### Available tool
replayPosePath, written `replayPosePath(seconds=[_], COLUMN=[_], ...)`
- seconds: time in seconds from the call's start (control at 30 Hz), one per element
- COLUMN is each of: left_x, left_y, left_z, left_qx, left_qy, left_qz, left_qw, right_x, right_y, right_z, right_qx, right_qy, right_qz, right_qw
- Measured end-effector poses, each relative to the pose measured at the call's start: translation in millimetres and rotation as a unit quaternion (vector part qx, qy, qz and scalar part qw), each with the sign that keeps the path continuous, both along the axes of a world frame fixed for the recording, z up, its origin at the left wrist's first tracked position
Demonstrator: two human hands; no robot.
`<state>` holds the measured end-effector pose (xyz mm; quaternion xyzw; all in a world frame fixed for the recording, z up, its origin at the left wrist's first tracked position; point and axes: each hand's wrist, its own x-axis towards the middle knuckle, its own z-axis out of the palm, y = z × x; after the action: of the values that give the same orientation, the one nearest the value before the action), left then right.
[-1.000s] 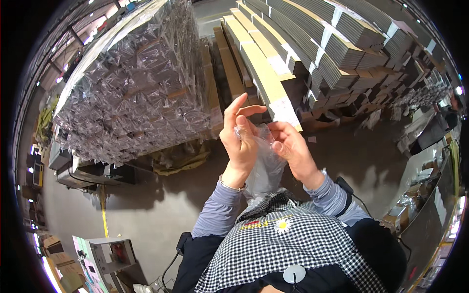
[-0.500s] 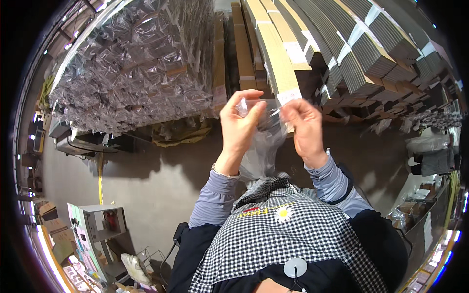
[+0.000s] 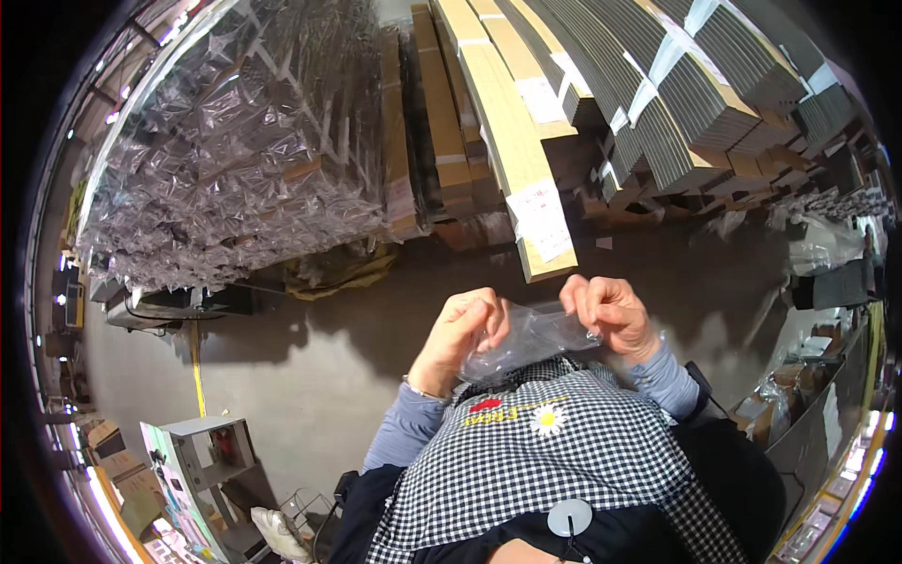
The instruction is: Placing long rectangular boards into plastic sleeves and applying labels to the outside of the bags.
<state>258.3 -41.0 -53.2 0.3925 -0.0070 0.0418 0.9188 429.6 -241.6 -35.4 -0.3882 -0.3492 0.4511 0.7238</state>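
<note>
A clear plastic bag (image 3: 531,340) is stretched between my hands, just in front of my checked apron. At its left side, my left hand (image 3: 462,331) is closed, pinching the film. My right hand (image 3: 613,312) grips the bag's right edge with curled fingers. Just beyond my hands, the near end of a long cardboard carton (image 3: 521,160) juts out, with a white paper label (image 3: 542,221) stuck on it.
A large stack wrapped in clear film (image 3: 235,160) fills the far left. Bundled flat brown strips (image 3: 686,113) are piled at the far right. A small grey cabinet (image 3: 202,451) stands at lower left. Packed bins (image 3: 799,385) line the right side.
Both hands have come down and closer to my body. They have moved apart, and the bag that hung loosely is spread sideways. My left fingers have closed from a more open shape.
</note>
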Motion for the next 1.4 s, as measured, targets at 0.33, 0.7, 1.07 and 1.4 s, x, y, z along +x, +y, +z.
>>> replayPosePath(seconds=[0.33,0.7,1.07,1.4], left_x=[70,93,102,113], left_y=[32,34,2,-42], left_z=[4,-32,-72,-98], left_qx=[0.513,0.506,0.244,-0.022], left_qy=[-0.028,0.082,0.134,0.208], left_qz=[0.057,0.344,0.228,0.316], left_qw=[0.856,0.787,0.933,0.925], right_x=[51,53,88,56], right_y=[16,78,49,33], right_z=[-37,-56,-91,-43], right_qx=[-0.05,-0.119,-0.221,-0.342], right_qy=[-0.347,-0.33,0.034,-0.044], right_qz=[-0.239,-0.355,-0.167,-0.147], right_qw=[0.906,0.867,0.96,0.927])
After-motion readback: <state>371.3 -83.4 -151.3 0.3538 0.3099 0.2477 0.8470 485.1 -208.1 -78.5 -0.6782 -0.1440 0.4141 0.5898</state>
